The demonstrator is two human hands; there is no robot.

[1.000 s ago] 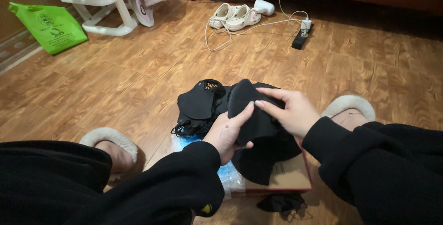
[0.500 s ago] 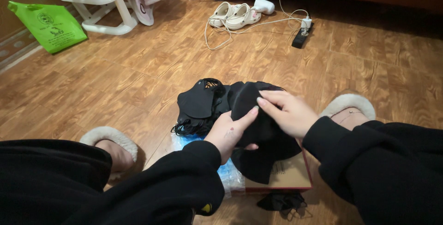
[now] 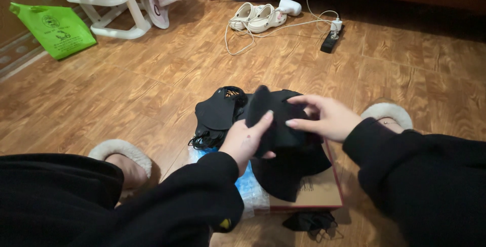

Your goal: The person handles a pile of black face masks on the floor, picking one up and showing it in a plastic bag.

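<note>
Both hands now lift the black cloth (image 3: 276,125) a little off the pile: the left hand (image 3: 245,140) pinches its near edge upright, the right hand (image 3: 324,118) grips its right side, above the cardboard box (image 3: 324,191).

Home: wooden floor (image 3: 152,85), slippers (image 3: 255,18)
</note>
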